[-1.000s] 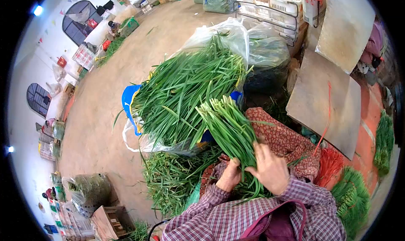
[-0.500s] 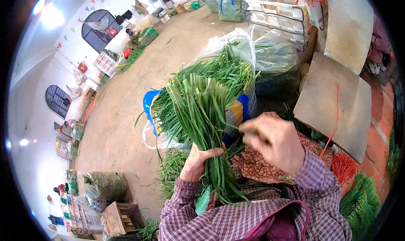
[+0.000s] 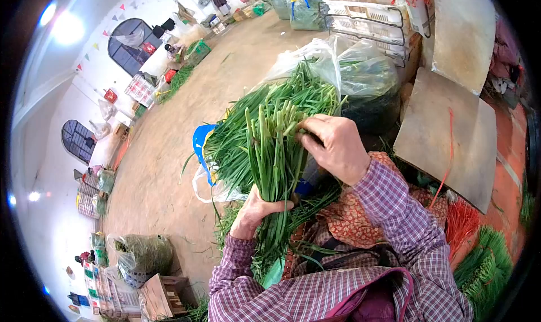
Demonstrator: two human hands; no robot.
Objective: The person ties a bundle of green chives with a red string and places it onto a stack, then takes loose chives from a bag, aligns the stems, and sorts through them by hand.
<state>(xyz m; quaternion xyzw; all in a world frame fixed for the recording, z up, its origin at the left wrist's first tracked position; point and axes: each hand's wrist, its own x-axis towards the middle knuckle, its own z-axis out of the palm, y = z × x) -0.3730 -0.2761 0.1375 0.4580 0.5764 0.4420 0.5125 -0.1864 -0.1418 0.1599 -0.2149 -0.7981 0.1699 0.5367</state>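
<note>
My left hand (image 3: 258,210) is wrapped round the lower part of a bunch of green chives (image 3: 269,164), thumb across the front. The bunch stands nearly upright, pale cut ends at the top and long leaves hanging below. At those top ends, my right hand (image 3: 341,147) pinches stalks on the right side with thumb and fingers; its fingertips are partly hidden. Behind the bunch lies a large heap of loose chives (image 3: 307,88) in an opened clear plastic bag (image 3: 321,60).
A patterned red cloth (image 3: 360,220) covers my lap. To the right are flat boards (image 3: 445,141), red ties (image 3: 462,226) and stacked green bundles (image 3: 484,271). White crates (image 3: 366,17) stand at the back. A wrapped bale (image 3: 143,251) and wooden box (image 3: 160,294) sit lower left. People work far off.
My right hand has moved left and up from beside the bunch to its top ends. The bunch looks thinner and its tops are more uneven. My left hand keeps its hold.
</note>
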